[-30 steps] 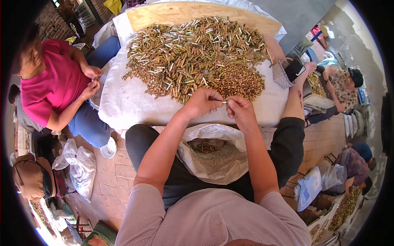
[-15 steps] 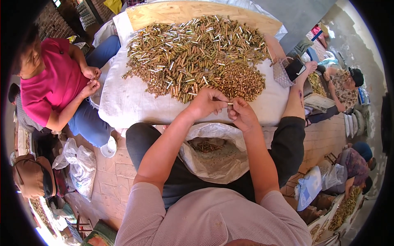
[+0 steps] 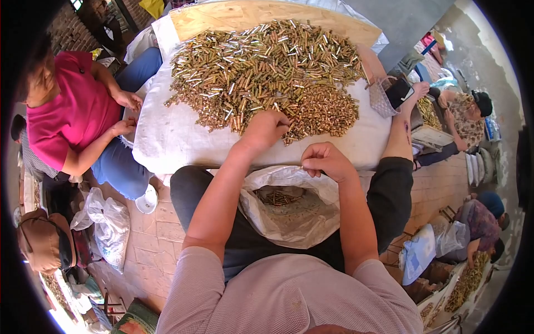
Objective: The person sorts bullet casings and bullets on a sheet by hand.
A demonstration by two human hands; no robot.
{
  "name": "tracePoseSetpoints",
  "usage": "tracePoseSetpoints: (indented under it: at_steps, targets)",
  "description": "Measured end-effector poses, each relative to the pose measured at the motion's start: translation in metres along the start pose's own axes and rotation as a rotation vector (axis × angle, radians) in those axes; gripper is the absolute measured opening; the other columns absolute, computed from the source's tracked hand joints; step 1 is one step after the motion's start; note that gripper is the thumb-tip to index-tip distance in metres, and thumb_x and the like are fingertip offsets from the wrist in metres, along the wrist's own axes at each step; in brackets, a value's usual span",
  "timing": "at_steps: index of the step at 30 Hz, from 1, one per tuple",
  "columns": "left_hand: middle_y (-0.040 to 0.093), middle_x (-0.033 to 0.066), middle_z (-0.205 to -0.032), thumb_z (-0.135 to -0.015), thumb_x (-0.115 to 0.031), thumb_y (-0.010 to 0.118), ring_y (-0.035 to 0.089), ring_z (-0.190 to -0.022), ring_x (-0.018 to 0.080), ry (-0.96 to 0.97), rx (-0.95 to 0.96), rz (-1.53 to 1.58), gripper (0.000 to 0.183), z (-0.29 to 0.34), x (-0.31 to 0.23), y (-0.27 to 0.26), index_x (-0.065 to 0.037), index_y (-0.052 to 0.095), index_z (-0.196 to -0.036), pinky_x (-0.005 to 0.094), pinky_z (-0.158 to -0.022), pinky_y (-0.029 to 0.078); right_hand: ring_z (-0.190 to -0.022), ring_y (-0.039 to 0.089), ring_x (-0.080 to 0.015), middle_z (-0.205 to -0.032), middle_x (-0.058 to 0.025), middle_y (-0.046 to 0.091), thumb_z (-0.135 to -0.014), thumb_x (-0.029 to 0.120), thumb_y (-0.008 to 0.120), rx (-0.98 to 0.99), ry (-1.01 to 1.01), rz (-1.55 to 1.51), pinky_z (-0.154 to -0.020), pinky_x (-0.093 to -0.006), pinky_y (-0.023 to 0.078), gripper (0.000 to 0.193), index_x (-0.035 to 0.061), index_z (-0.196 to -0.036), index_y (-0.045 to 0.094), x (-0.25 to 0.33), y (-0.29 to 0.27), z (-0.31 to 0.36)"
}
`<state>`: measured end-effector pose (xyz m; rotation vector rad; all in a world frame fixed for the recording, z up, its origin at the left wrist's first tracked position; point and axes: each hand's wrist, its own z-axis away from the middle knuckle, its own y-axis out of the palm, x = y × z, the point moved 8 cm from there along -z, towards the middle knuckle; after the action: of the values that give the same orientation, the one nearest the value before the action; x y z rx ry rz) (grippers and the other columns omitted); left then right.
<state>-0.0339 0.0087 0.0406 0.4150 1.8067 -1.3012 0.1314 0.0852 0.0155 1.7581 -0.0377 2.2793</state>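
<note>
A wide heap of brass-coloured metal tubes (image 3: 256, 67) lies on a cloth-covered table (image 3: 161, 139). Smaller brass-coloured pieces (image 3: 325, 114) are gathered at the heap's near right. My left hand (image 3: 266, 131) is at the near edge of the heap, fingers curled down among the pieces; what they grip is hidden. Closer to me, my right hand (image 3: 329, 161) is pinched closed above the far rim of a white sack (image 3: 314, 236); anything in its fingertips is too small to name. Inside the sack lie several slim brass-coloured parts (image 3: 281, 197).
A wooden board (image 3: 278, 12) edges the table's far side. On the right a woven basket (image 3: 381, 100) holds a dark phone (image 3: 398, 92), beside another person's bare arm or leg. A person in pink (image 3: 72, 111) sits at the left, near a plastic bag (image 3: 108, 234).
My hands, earlier together over a small metal piece, have parted. The left went to the heap; the right dropped slightly toward the sack. The person in pink has moved their hands apart.
</note>
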Motion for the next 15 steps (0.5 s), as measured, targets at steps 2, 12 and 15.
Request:
tracePoseSetpoints:
  at_steps: [2, 12, 15]
  targets:
    - [0.070, 0.0155, -0.094, -0.084, -0.016, 0.070, 0.068, -0.085, 0.0316, 0.089, -0.020, -0.132, 0.019, 0.001, -0.007, 0.004, -0.005, 0.072, -0.099, 0.0427, -0.075, 0.054, -0.058, 0.058, -0.0087, -0.071, -0.0007, 0.063, -0.089, 0.012, 0.070, -0.030, 0.005, 0.232, -0.051, -0.0233, 0.045, 0.009, 0.0029, -0.088, 0.067, -0.005, -0.005, -0.005]
    - [0.063, 0.0197, -0.102, -0.081, -0.005, 0.062, 0.065, -0.097, 0.0367, 0.077, 0.017, -0.487, 0.015, 0.004, -0.008, 0.025, -0.003, 0.069, -0.095, 0.0454, -0.083, 0.054, -0.073, 0.064, -0.0261, -0.082, -0.0133, 0.062, -0.080, 0.004, 0.075, -0.453, -0.430, 1.078, -0.065, -0.0370, 0.050, 0.019, 0.0023, -0.097, 0.068, 0.013, -0.011, -0.035]
    - [0.062, 0.0187, -0.101, -0.080, -0.006, 0.063, 0.064, -0.097, 0.0365, 0.053, 0.026, -0.511, 0.016, 0.003, -0.005, 0.026, -0.005, 0.069, -0.095, 0.0456, -0.083, 0.053, -0.075, 0.063, -0.0332, -0.083, -0.0168, 0.062, -0.078, 0.004, 0.075, -0.503, -0.513, 1.124, -0.068, -0.0396, 0.050, 0.017, 0.0033, -0.094, 0.068, 0.018, -0.008, -0.030]
